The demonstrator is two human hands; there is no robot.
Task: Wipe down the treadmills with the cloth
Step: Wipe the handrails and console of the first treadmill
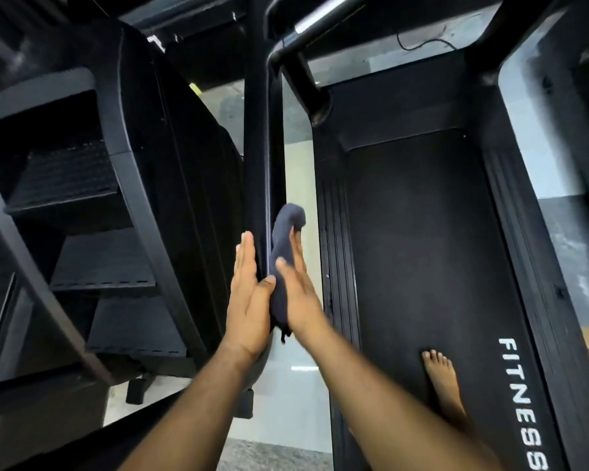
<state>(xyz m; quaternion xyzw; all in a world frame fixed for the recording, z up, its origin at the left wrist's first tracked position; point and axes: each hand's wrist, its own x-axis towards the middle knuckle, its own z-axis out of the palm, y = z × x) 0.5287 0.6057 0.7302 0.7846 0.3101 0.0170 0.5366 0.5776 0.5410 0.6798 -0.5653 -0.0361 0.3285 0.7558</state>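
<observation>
Dark blue cloth (282, 263), soft and bunched, is lying against the treadmill's (422, 249) black upright (264, 158). Right hand (298, 290) is pressing it flat-fingered; left hand (249, 300), also flat, is bracing the upright's other side. Bare foot (442, 382) is resting on the matte belt. Stair machine (82, 215) is crowding left.

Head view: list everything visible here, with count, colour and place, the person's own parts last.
Treadmill: one, black, right; white FITNESS lettering on its right side rail.
Upright post: one, black, centre, between the hands.
Handrail: one, black and silver, top centre.
Stair machine: one, black, left.
Cable: one, black, floor beyond the treadmill.
Cloth: one, dark blue-grey, against the post.
Left hand: flat on the post's left side.
Right hand: pressing the cloth to the post.
Foot: one, bare, on the belt.
</observation>
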